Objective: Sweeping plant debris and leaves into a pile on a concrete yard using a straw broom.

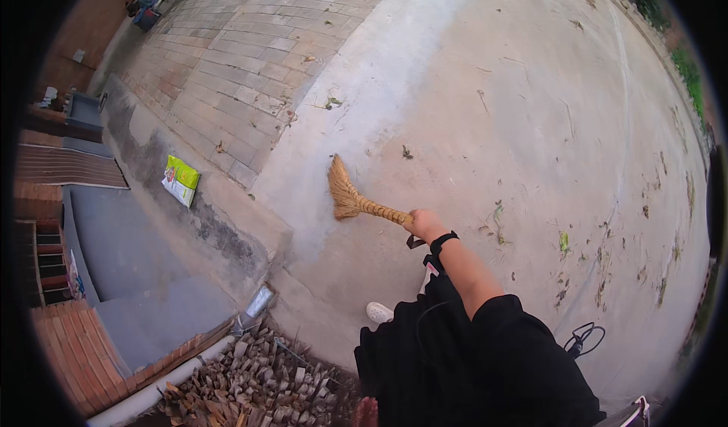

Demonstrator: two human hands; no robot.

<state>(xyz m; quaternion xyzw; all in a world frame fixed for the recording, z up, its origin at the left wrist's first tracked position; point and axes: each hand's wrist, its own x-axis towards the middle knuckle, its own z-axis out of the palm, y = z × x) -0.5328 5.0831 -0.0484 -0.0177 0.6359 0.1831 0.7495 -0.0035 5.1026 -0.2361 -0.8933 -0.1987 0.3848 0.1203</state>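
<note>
My right hand [425,224] is closed round the handle of a short straw broom [373,205]. The handle is wrapped in bands, and a dark loop hangs near my fingers. The broom's flared bristles [343,189] point left, over the pale strip of concrete [311,150]; whether they touch it I cannot tell. A black band [444,242] circles my right wrist. Small leaf clumps [333,103] lie on the ground beyond the bristles, and a dark leaf [407,152] rests right of them. My left hand does not show.
A green and white bag [180,180] lies on the low ledge at left. Brick paving [227,70] spreads at the far left. Split firewood [265,374] is piled near the lower edge, by a pale pipe [163,381]. Dry leaves [603,275] and a black looped cord [582,339] lie at right.
</note>
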